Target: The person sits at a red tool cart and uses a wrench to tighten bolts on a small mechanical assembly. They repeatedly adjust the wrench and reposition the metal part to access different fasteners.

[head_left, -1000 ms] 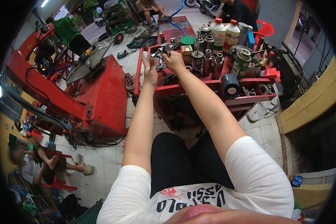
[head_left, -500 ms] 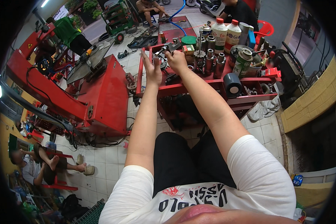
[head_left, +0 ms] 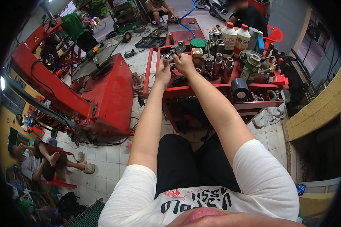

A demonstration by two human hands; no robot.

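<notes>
Gripping a grey metal tool (head_left: 177, 49) in the right hand (head_left: 184, 63), closed around it, over the left part of the red trolley (head_left: 201, 91), toward its far-left corner. Holding the left hand (head_left: 163, 73) just beside, curled inward; cannot tell how far closed or whether gripping. Seems to be handling the tool; probably calls next for steady control, clear of the sockets (head_left: 217, 68) rightward.
</notes>
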